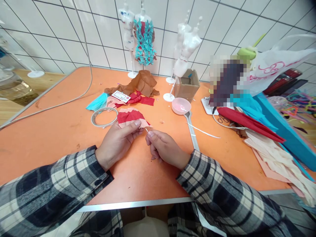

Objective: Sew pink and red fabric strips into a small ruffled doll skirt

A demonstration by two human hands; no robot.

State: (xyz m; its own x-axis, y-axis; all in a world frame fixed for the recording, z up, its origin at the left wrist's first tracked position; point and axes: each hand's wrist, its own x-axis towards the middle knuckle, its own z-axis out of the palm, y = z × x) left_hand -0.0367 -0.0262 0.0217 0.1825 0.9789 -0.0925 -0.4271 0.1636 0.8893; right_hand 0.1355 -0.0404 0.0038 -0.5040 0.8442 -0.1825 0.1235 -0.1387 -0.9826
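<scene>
My left hand (118, 141) pinches the near edge of a small red and pale pink fabric piece (130, 117) that lies on the orange table (61, 131). My right hand (163, 147) is closed in a pinch on a thin needle (146, 130), whose tip points at the fabric edge beside my left thumb. Both hands sit close together at the middle of the table. Both sleeves are plaid.
A tape roll (104, 117) lies left of the fabric. Behind are brown and red cloth scraps (140, 87), a pink bowl (181, 106), a cardboard box (189, 85) and small mannequins (144, 39). Stacked fabric sheets (271, 144) fill the right side. A cable (74, 98) crosses the left.
</scene>
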